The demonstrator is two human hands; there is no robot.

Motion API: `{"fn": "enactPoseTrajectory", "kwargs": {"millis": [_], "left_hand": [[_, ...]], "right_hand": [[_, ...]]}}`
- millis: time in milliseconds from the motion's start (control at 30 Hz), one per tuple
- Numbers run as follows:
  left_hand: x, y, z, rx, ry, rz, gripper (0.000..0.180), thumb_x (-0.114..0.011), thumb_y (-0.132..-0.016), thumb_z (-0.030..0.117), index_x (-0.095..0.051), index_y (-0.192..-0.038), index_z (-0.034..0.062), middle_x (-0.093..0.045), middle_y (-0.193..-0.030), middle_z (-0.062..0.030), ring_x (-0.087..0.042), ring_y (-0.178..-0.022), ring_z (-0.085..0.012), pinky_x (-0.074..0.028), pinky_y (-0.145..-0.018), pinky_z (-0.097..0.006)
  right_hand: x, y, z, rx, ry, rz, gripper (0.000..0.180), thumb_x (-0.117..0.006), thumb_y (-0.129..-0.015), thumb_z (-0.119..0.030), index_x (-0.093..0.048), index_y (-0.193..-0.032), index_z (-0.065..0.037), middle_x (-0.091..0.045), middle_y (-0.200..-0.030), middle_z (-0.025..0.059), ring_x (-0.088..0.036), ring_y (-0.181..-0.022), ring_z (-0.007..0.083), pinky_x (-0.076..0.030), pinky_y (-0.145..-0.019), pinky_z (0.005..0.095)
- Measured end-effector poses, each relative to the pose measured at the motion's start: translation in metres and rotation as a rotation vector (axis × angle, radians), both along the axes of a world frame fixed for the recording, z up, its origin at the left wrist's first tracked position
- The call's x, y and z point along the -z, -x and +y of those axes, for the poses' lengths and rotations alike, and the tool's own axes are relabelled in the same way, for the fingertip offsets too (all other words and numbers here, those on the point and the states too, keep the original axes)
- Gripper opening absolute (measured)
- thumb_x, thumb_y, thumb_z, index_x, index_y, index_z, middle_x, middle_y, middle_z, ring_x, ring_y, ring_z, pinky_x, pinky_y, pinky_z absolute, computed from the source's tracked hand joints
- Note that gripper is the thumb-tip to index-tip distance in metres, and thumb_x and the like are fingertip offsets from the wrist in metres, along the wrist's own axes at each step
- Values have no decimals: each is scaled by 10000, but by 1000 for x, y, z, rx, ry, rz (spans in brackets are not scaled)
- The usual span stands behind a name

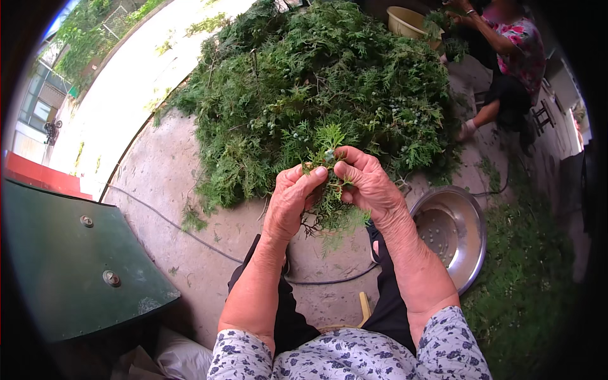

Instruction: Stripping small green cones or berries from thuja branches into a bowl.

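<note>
The left hand [289, 201] and the right hand [373, 187] meet over one small, flat-branched green conifer sprig [330, 204]. The left thumb and index finger are pinched together on the sprig from its left side. The right thumb and index finger are bent onto it from the right; exactly which part they grip cannot be made out. The sprig lies between the two sets of fingertips, its leafy tip extending past them on the far side and its lower foliage, partly brown, hanging on the near side. A pale blue-green, rounded cone [329, 154] sits just left of the right index fingertip.

Beyond the hands spreads a broad, dense heap of green conifer branches [304, 88], dotted with similar pale cones. To the right of the right forearm stands a round, silver metal basin [479, 244], with small roundish pieces inside. Loose green clippings [516, 266] cover the ground at the near right. A thin dark hose [158, 217] curves over the grey concrete floor [155, 155], past a dark green panel [69, 266] with two round fittings at the left. At the far right, a seated co-worker [520, 54] in a flowered top is beside a round, cream-yellow basin [405, 24].
</note>
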State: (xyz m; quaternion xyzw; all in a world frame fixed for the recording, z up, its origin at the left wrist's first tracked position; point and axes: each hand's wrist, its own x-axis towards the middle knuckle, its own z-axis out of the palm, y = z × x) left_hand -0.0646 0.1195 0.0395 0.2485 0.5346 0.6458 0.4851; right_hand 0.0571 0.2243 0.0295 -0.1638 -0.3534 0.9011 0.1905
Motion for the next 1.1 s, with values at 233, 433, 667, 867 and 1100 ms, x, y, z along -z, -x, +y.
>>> {"fn": "enactPoseTrajectory", "kwargs": {"millis": [233,433,667,867,1100], "left_hand": [[-5,-1,-2,0,62,-114,192,-605,-810,200,-532,-654,115,-419,-547,82,-342,-481,-19,-237,-430,-202],[13,-12,1,-187,-9,230,225,-591,-835,174,-512,-660,57,-424,-554,66,-343,-511,-37,-278,-447,-224],[16,-18,3,-336,-109,343,192,-570,-863,168,-539,-733,29,-483,-610,57,-357,-538,-39,-315,-470,-224],[11,-19,6,-241,-136,-79,90,-579,-848,118,-613,-881,41,-619,-761,21,-507,-561,-31,-380,-484,-172],[14,-19,4,-221,-79,232,109,-601,-846,121,-622,-871,17,-598,-708,34,-462,-620,-19,-387,-546,-197]], "right_hand": [[-9,-2,1,-63,-37,-23,223,-639,-823,-100,-569,-1020,-23,-585,-860,-2,-486,-618,38,-397,-468,173],[-4,1,-7,81,-241,-194,210,-653,-805,-83,-586,-1000,-43,-605,-881,0,-523,-637,45,-425,-478,171],[-6,4,-7,100,-43,-70,209,-609,-841,-119,-562,-1024,-31,-563,-747,-4,-526,-587,65,-431,-480,193],[-12,3,-9,132,-2,-121,225,-594,-841,-73,-560,-1052,-4,-578,-781,4,-525,-604,59,-436,-497,184],[2,3,-11,219,-232,-270,221,-618,-818,-44,-597,-1038,-22,-614,-840,-4,-516,-617,30,-404,-473,170]]}}
